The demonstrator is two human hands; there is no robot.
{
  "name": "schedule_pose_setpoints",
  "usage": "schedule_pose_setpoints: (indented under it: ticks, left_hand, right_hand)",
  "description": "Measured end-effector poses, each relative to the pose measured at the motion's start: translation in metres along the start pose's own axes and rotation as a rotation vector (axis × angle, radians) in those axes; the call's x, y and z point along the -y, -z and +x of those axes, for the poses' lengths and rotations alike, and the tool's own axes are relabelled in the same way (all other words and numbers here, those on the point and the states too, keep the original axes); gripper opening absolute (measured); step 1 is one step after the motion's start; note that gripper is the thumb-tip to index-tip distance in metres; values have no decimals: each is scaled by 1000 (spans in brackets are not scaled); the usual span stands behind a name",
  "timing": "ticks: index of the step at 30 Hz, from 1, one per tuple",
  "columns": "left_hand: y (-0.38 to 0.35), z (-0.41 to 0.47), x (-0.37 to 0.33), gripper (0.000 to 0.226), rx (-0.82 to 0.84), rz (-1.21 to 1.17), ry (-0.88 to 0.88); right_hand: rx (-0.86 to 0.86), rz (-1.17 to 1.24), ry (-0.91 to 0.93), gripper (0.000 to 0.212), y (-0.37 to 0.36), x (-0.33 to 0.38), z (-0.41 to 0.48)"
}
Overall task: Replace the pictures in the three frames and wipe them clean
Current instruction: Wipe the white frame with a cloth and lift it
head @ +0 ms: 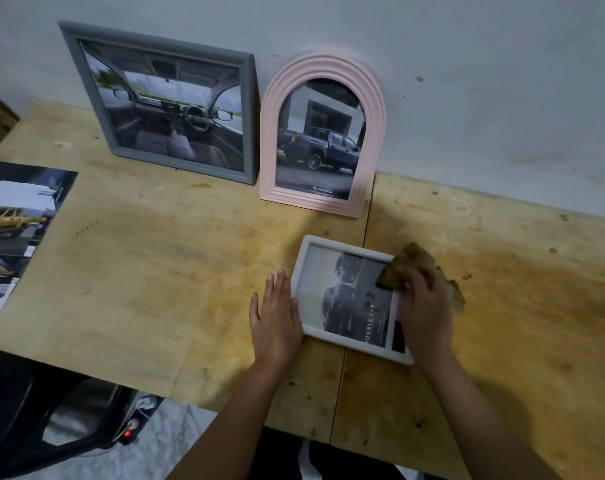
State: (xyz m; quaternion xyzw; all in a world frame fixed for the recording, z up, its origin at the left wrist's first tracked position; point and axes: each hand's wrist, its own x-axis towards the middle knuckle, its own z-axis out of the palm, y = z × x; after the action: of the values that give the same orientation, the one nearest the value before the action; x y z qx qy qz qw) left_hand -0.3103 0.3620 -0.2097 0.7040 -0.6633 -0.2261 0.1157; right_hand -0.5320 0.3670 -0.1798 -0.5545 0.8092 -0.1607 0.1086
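Plywood bench: white frame lying flat near its front edge. We are wiping the glass, right hand clutching a brown rag, left hand flat, bracing the rim; we are advising light, overlapping strokes.

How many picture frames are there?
3: a grey rectangular frame and a pink arched frame leaning on the wall, and a white rectangular frame flat on the wooden table.

Dim, warm indoor light pools on the pale scratched plywood tabletop and fades toward the sides. A soft shadow lies to the right of the right forearm. Pale glare washes the glass of the small white rectangular frame. The wide lens bows the edges, and the crumpled brown rag looks soft.
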Motion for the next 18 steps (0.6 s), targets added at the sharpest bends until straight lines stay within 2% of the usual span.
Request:
schedule_pose_setpoints:
  ticks: [3,5,10,12,15,18]
  left_hand:
    - [-2,-2,3,57,-13,10,-37]
    - [-4,-1,6,63,-33,-1,-58]
    - [-9,1,7,60,-86,8,-67]
    - [-10,1,8,66,-79,31,-69]
    - [-11,3,8,59,-87,30,-72]
    - [-7,2,7,67,-11,-29,-62]
  right_hand:
    - [-69,109,52,32,-5,3,18]
    - [-2,70,133,37,-19,16,22]
    - [120,76,231,56,-49,65,27]
    - [185,109,284,53,-56,82,29]
    - [318,186,378,49,-58,97,25]
    - [440,280,322,34,-32,87,16]
